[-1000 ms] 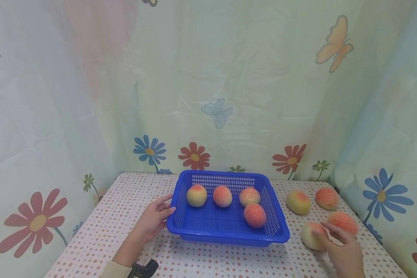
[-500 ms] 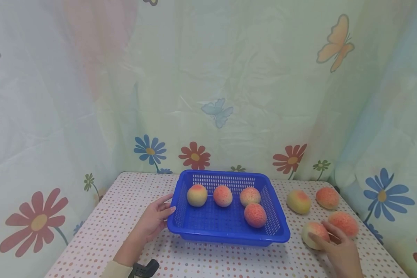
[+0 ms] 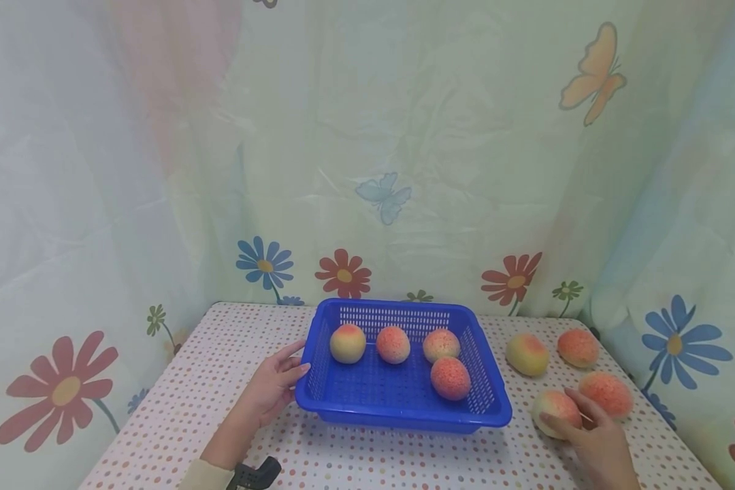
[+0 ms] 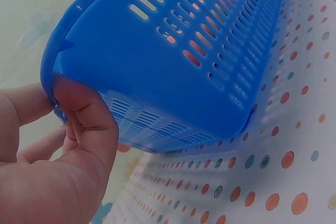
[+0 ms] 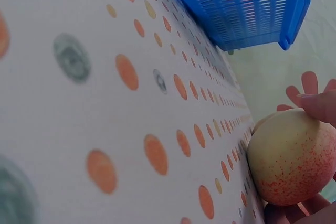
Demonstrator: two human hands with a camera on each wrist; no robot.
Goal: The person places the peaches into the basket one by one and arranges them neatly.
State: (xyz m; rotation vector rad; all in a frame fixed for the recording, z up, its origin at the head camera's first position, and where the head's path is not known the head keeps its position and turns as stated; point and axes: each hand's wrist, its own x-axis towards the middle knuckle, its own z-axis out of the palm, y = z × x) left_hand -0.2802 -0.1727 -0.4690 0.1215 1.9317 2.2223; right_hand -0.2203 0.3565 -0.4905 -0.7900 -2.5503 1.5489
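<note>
In the head view a blue plastic basket [image 3: 398, 420] stands mid-table with several peaches [image 3: 348, 344] inside. My left hand [image 3: 268, 389] pinches its left rim; the left wrist view shows the thumb and fingers curled at the edge of the basket wall [image 4: 131, 61]. Right of the basket, my right hand [image 3: 603, 446] grips a pale peach with a red-speckled side [image 3: 557, 407]. Thumb and fingers lie on opposite sides of this peach [image 5: 289, 156] in the right wrist view, and it sits right at the dotted tabletop.
Three more peaches lie on the right of the table: a yellow one [image 3: 527, 354], a reddish one at the back [image 3: 578, 348] and another red one [image 3: 606, 395] beside my right hand. A floral curtain [image 3: 441, 224] encloses the dotted table [image 3: 220, 340] at the back and sides.
My right hand has shifted slightly left around the pale peach, its thumb moving further along the near side. The left hand and basket stay put.
</note>
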